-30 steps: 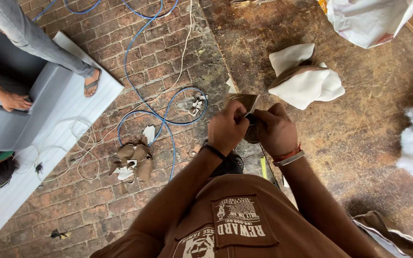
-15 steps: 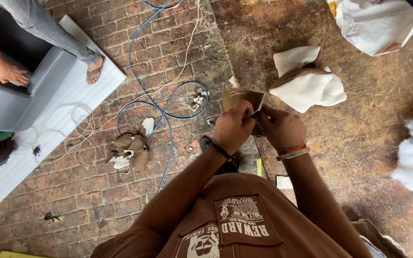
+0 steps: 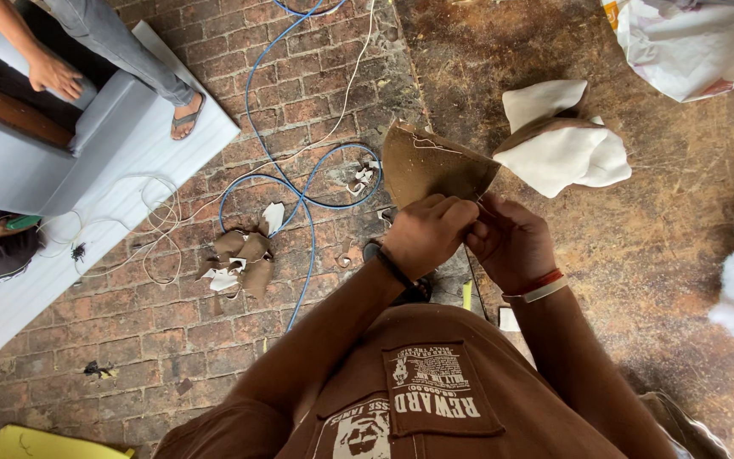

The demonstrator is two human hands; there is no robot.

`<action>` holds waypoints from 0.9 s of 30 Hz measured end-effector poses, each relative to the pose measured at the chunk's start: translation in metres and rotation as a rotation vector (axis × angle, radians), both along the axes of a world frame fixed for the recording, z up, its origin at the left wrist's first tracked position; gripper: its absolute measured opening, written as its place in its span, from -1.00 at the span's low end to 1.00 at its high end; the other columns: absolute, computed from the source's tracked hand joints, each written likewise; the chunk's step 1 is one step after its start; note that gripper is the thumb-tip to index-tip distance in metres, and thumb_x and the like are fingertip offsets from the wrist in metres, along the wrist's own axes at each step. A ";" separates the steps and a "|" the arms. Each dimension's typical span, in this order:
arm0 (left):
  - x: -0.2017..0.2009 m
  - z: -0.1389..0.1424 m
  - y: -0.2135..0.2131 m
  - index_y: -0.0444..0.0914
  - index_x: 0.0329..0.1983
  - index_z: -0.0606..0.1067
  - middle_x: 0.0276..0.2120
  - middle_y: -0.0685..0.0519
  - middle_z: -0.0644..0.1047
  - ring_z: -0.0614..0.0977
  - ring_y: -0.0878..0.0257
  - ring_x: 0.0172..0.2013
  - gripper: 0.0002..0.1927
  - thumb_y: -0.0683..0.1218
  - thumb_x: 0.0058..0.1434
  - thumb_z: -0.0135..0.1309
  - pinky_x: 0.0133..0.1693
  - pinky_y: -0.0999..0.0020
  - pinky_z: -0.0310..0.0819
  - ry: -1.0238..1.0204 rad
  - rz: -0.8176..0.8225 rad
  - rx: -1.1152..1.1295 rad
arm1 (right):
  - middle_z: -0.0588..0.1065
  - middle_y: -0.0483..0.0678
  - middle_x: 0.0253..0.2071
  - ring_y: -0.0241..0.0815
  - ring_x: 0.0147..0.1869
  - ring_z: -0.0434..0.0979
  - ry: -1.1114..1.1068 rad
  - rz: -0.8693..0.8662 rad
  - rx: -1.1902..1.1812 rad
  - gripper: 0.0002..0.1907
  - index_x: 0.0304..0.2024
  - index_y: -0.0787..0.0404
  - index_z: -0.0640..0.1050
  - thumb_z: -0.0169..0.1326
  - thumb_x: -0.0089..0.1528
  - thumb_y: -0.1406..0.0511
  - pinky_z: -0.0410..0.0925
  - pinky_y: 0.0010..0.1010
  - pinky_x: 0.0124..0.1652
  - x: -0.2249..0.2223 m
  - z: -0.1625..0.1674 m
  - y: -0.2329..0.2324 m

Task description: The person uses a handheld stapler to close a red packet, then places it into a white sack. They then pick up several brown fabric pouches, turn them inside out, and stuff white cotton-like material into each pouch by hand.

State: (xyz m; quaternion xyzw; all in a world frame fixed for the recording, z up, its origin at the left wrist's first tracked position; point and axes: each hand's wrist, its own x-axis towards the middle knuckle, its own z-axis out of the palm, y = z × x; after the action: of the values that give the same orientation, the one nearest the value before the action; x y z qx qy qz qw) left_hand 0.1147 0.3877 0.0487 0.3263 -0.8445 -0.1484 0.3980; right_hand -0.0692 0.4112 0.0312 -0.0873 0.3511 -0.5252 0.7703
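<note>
Now brown fabric piece [image 3: 431, 166] higher, unfolded above both hands [image 3: 469, 238].

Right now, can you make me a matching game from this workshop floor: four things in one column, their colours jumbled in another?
Things:
1. cable looping over the bricks
2. fabric piece in both hands
3. folded cloth on the floor
4. flat sheet at the bottom left corner

Colours:
A. white
B. yellow
C. blue
D. brown

Pairs: 1-C, 2-D, 3-A, 4-B
</note>
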 end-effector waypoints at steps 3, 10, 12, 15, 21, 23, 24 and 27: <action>-0.003 -0.006 0.006 -0.21 -0.14 0.46 -0.28 0.04 0.58 0.64 0.08 -0.27 -0.80 -0.18 0.21 0.22 -0.23 0.20 0.57 0.001 -0.049 -0.047 | 0.49 -0.24 -0.33 -0.43 -0.50 0.33 -0.066 0.052 -0.090 -0.83 -0.13 0.09 0.57 0.10 0.34 0.17 0.30 -0.59 -0.44 -0.005 -0.013 0.005; 0.015 -0.055 0.009 -0.21 -0.05 0.53 -0.18 0.02 0.64 0.75 0.19 -0.26 -0.88 -0.23 0.40 0.03 -0.27 0.32 0.76 0.593 -0.168 0.258 | 0.55 -0.23 -0.33 -0.49 -0.58 0.25 0.096 -0.070 -0.067 -0.75 -0.09 0.16 0.50 0.10 0.32 0.15 0.27 -0.65 -0.47 -0.031 -0.017 0.005; 0.033 -0.059 -0.002 -0.23 -0.22 0.58 -0.22 -0.07 0.68 0.72 0.17 -0.34 -0.79 -0.14 0.55 0.00 -0.28 0.18 0.72 1.156 -0.080 0.566 | 0.55 -0.24 -0.40 -0.49 -0.64 0.25 0.042 -0.017 -0.118 -0.72 -0.04 0.18 0.52 0.10 0.27 0.18 0.25 -0.67 -0.55 -0.042 -0.012 0.005; 0.040 -0.054 -0.026 -0.27 0.08 0.55 -0.10 -0.15 0.61 0.69 0.14 -0.18 -0.78 -0.11 0.46 0.02 -0.16 0.25 0.69 0.927 -0.107 0.903 | 0.53 -0.22 -0.49 -0.46 -0.66 0.31 -0.025 0.120 -0.230 -0.68 0.03 0.24 0.54 0.10 0.25 0.26 0.20 -0.68 -0.64 -0.047 -0.013 0.006; -0.009 -0.036 -0.010 -0.18 0.27 0.37 0.03 -0.03 0.58 0.67 -0.02 -0.21 -0.52 0.09 0.35 -0.04 -0.27 0.00 0.55 0.217 -0.076 1.263 | 0.58 -0.14 -0.38 -0.48 -0.58 0.43 -0.014 0.178 -0.272 -0.74 0.02 0.37 0.54 0.13 0.37 0.29 0.30 -0.72 -0.56 -0.040 -0.026 0.002; -0.013 -0.033 -0.004 -0.32 0.22 0.41 0.01 -0.13 0.60 0.67 0.00 -0.07 -0.46 0.10 0.31 0.08 -0.06 0.08 0.62 0.302 -0.226 1.283 | 0.62 -0.03 -0.25 -0.45 -0.47 0.50 0.084 0.157 -0.360 -0.67 0.07 0.43 0.53 0.14 0.37 0.30 0.39 -0.69 -0.43 -0.045 -0.022 0.001; -0.014 -0.032 -0.001 -0.39 0.20 0.43 0.01 -0.17 0.61 0.68 0.01 0.00 -0.43 0.10 0.29 0.13 0.04 0.12 0.65 0.345 -0.297 1.290 | 0.62 -0.01 -0.21 -0.35 -0.37 0.57 0.163 0.167 -0.301 -0.62 0.07 0.41 0.53 0.16 0.29 0.27 0.46 -0.61 -0.33 -0.046 -0.020 0.001; -0.016 -0.033 0.004 -0.33 0.24 0.32 -0.01 -0.17 0.58 0.65 0.01 0.00 -0.36 0.05 0.20 0.22 0.06 0.14 0.61 0.588 -0.323 1.441 | 0.61 0.10 -0.09 -0.11 -0.11 0.68 0.063 0.273 -0.246 -0.47 0.07 0.37 0.52 0.22 0.16 0.17 0.57 -0.43 -0.10 -0.046 -0.021 -0.001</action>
State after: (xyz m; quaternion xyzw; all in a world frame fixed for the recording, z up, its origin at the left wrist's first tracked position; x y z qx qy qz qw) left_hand 0.0983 0.3920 0.0156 0.3243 -0.4377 -0.7943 0.2691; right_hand -0.1154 0.4098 0.0104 -0.2440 0.2932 -0.4517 0.8065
